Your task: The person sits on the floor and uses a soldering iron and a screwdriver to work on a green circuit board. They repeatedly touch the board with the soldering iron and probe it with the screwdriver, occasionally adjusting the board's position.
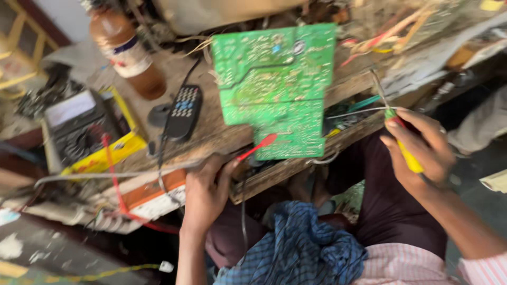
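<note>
Wooden, cluttered workbench (pixel 211 134) carries a flat green circuit board (pixel 277 87) near its front edge. Left hand (pixel 206 192) pinches a red probe (pixel 257 146) touching the board; right hand (pixel 422 145) grips a yellow-handled screwdriver (pixel 404 145) beside it.

Worn wooden worktop (pixel 364 79), scuffed and dusty, lit by soft daylight. Yellow wooden frame (pixel 16 47) past the far left corner, against a pale wall (pixel 63 16). Dark grey floor (pixel 47 248) below the near left edge, blotched with white. More grey floor beyond the right edge, in shadow.
</note>
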